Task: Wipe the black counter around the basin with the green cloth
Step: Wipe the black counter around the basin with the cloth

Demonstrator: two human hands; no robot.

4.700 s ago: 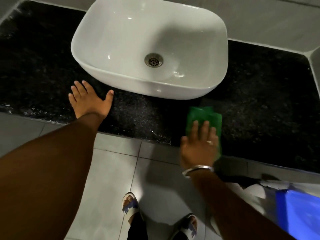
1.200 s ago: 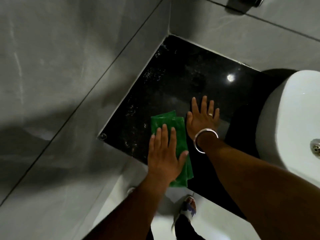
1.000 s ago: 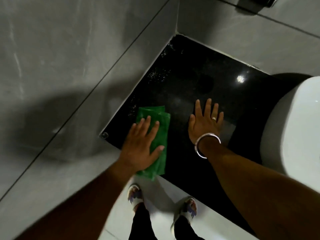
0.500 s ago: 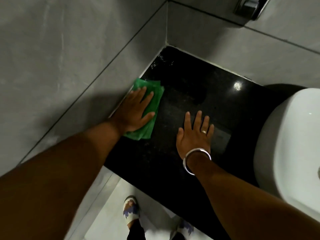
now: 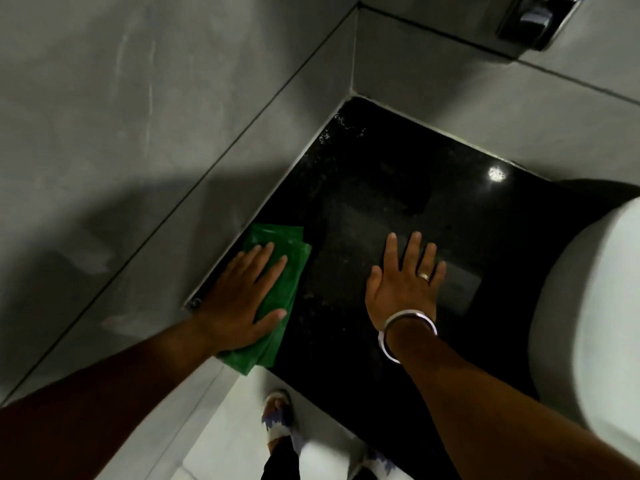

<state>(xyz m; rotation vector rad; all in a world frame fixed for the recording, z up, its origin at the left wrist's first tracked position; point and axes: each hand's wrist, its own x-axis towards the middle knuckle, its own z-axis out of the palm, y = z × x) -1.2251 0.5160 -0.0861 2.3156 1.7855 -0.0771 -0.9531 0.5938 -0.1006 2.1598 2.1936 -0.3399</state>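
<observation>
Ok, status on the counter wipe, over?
Left hand flat on green cloth, pressing it at the counter's left wall edge. Right hand flat on bare counter. Basin off right, nothing in the way.

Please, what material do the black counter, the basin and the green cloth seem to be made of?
Black counter: probably polished stone such as granite; it is glossy, speckled, and mirrors a lamp as a bright spot.
Basin: likely glazed ceramic; smooth, white and rounded, though blurred here.
Green cloth: a soft fabric, perhaps microfibre; it lies folded in layers under the left hand. The exact fibre cannot be told.
</observation>
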